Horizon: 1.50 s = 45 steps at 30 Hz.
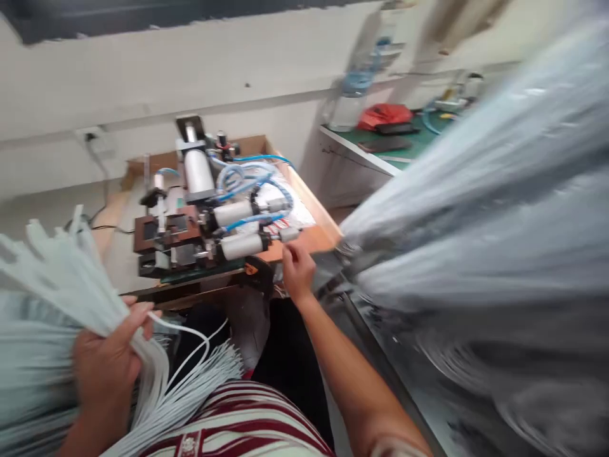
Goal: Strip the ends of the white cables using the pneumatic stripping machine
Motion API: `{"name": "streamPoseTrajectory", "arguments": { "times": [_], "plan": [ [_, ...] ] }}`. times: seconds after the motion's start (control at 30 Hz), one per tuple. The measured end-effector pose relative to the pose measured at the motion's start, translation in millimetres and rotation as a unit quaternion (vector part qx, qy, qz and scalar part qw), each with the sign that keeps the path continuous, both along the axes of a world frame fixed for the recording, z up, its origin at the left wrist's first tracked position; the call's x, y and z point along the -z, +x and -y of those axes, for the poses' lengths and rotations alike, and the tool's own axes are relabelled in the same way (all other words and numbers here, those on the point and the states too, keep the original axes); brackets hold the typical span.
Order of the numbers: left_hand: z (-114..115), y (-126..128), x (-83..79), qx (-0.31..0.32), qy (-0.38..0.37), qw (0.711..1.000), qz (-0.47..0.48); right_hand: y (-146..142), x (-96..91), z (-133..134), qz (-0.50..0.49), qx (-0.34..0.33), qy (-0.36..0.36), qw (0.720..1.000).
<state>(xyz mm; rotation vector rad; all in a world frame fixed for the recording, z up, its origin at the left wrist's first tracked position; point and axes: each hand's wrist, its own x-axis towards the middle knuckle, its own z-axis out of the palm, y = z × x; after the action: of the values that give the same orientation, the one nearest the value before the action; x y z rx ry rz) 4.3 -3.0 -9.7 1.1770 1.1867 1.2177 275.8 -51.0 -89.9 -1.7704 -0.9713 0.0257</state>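
My left hand (111, 355) is wrapped round a thick bundle of thin white cords (90, 279). The cord ends fan out above my fingers, and the lengths bend down across my lap. One or two cords (202, 333) loop loose from the bundle on its right. My right hand (299, 270) is curled closed by the front right corner of the worktable, just below the end of a silver pneumatic cylinder (242, 245). What its fingers hold, if anything, is hidden. On the table stands a fixture with dark metal blocks (166, 238) and several such cylinders.
Blue air hoses (257, 178) coil behind the cylinders. A wooden rim (309, 197) edges the table. At right hangs a large, blurred mass of pale cords (499, 190) over a dark surface. A green-topped table (404, 146) at the back bears a red bag (385, 116) and a bottle (349, 101).
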Motion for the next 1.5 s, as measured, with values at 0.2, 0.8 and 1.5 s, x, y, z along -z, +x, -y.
{"name": "streamPoseTrajectory", "arguments": {
  "times": [0.2, 0.8, 1.5],
  "plan": [
    [4, 20, -4.8, -0.034, 0.007, 0.995, 0.098, -123, -2.8, 24, -0.075, -0.407, 0.078, 0.907],
    [-21, -5, 1.0, -0.076, -0.024, 0.982, 0.171, -172, -43.1, -46, -0.649, -0.27, 0.005, 0.712],
    [-12, -4, -0.9, -0.052, -0.075, 0.983, 0.161, -175, -54.7, -50, -0.666, -0.286, -0.03, 0.688]
  ]
}}
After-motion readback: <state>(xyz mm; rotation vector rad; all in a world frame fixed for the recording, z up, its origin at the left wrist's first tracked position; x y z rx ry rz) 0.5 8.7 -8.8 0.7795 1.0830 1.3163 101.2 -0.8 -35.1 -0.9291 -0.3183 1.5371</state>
